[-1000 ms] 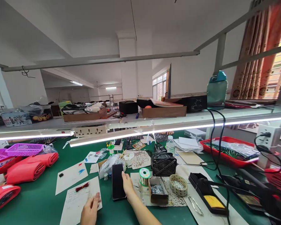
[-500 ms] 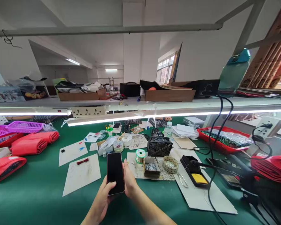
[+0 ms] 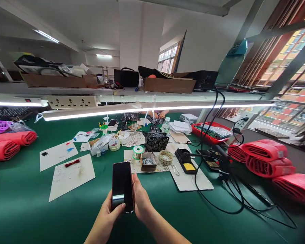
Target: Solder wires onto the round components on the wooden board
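Note:
A black phone (image 3: pixel 122 184) with a dark screen is held upright above the green table (image 3: pixel 20 203), near its front edge. My left hand (image 3: pixel 109 211) grips its lower left side, thumb on the screen's bottom corner. My right hand (image 3: pixel 141 200) is wrapped round its right edge. Just beyond the phone lie a solder spool (image 3: pixel 137 152), a small box of metal parts (image 3: pixel 147 162) and a sheet of paper (image 3: pixel 71 174) with red wire pieces.
A black fan (image 3: pixel 156 141), a soldering stand with yellow sponge (image 3: pixel 186 163) and black cables (image 3: pixel 218 193) lie to the right. Red rolls (image 3: pixel 264 157) sit at right and far left. Another person's hands (image 3: pixel 157 113) show across the table under the light bar.
My right hand lifted the phone off the table, my left hand left the paper and joined it, and both drew it closer. The view swung right and downward.

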A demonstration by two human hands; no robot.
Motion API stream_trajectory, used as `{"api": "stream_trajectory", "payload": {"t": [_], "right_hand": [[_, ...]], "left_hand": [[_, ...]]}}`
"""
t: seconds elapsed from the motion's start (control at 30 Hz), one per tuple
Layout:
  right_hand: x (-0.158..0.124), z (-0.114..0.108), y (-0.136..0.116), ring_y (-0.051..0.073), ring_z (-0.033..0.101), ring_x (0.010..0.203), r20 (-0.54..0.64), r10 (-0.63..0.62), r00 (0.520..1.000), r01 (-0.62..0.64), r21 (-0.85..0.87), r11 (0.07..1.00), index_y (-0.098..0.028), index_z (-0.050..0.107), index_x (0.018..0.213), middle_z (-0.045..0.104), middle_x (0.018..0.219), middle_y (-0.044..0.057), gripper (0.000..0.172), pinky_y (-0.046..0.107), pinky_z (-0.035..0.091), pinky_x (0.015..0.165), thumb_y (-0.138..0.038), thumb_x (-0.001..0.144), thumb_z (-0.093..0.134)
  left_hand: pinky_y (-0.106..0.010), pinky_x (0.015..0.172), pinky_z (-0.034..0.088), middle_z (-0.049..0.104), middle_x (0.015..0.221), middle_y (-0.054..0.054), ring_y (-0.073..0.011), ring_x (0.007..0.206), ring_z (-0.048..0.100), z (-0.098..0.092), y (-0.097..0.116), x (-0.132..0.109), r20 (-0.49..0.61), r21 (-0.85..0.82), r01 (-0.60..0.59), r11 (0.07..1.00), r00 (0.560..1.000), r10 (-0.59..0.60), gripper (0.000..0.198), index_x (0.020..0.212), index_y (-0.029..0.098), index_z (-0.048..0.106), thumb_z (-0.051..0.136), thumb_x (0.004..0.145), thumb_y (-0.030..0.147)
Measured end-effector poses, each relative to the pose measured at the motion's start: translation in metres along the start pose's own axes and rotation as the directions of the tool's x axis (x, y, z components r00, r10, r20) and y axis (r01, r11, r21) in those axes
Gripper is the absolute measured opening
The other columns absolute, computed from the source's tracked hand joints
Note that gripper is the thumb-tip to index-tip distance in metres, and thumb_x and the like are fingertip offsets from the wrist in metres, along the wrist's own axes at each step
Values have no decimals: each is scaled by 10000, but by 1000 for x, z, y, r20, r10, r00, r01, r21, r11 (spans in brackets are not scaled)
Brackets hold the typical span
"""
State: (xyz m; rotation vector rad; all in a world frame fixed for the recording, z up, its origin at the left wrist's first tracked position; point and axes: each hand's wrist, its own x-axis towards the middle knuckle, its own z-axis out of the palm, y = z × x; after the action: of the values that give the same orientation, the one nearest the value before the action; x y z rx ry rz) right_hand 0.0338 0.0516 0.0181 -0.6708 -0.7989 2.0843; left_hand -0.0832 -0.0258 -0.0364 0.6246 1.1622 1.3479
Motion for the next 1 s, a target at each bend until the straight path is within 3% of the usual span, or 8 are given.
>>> {"api": "stream_trajectory", "payload": {"t": [0.13,0.37,0.5,0.57,0.67,0.87,0.93,1.0], "right_hand": [[-3,2,-2,295,695,1124,-2,8,1000,-8,-4,1000,-184,712,1241,771,1168,92,779,421,525,1015,-792,756,688],[-5,6,-2,301,716,1058,-36,39,999,-39,-9,999,-157,734,1168,785,1081,115,774,430,541,979,-811,758,670],[-5,-1,3,276,702,1053,-82,-12,997,7,-63,998,-173,738,1133,781,1066,87,703,394,533,972,-791,813,634],[-5,-4,4,268,708,989,-38,-46,998,41,-127,991,-172,731,1119,781,1017,82,665,397,543,931,-770,879,567],[-6,-8,3,261,697,1014,66,-112,992,126,-279,952,-185,692,1219,767,1093,84,656,397,533,937,-741,951,470],[-7,-30,3,268,650,1146,148,-271,951,300,-648,700,-237,517,1461,689,1269,99,597,433,504,1002,-625,1051,325],[-7,-40,4,261,658,1077,166,-398,902,369,-775,513,-240,481,1483,695,1165,98,546,444,515,968,-561,1069,329],[-8,-47,3,260,646,1060,254,-531,809,452,-845,285,-249,499,1461,669,1130,98,462,452,524,947,-468,1079,359]], "left_hand": [[-382,1013,568,694,1341,-96,-317,1273,636,-1,-1,-2,5,-30,15,999,1000,-15,1030,1527,271,373,907,665,453],[-385,983,567,700,1337,-111,-325,1227,660,13,12,-14,-55,-113,13,994,998,-19,906,1473,228,465,899,704,434],[-455,987,571,679,1365,-136,-330,1209,670,15,20,-18,38,-374,158,914,987,-155,655,1457,204,517,650,920,554],[-502,1015,555,678,1359,-170,-339,1202,675,12,21,-17,86,-460,234,856,972,-220,585,1434,154,550,501,1001,543],[-552,1008,551,696,1314,-211,-353,1131,709,7,21,-16,66,-482,283,829,955,-288,530,1403,94,576,480,1027,456],[-545,989,559,722,1266,-206,-321,1044,737,8,22,-17,70,-514,283,810,955,-290,472,1364,97,607,479,1033,408],[-546,987,559,714,1283,-203,-324,1052,733,10,24,-19,80,-516,283,808,956,-283,476,1369,102,604,467,1036,412],[-545,996,554,710,1294,-197,-328,1077,726,10,25,-20,90,-520,277,808,959,-270,477,1384,112,593,482,1031,411]]}}
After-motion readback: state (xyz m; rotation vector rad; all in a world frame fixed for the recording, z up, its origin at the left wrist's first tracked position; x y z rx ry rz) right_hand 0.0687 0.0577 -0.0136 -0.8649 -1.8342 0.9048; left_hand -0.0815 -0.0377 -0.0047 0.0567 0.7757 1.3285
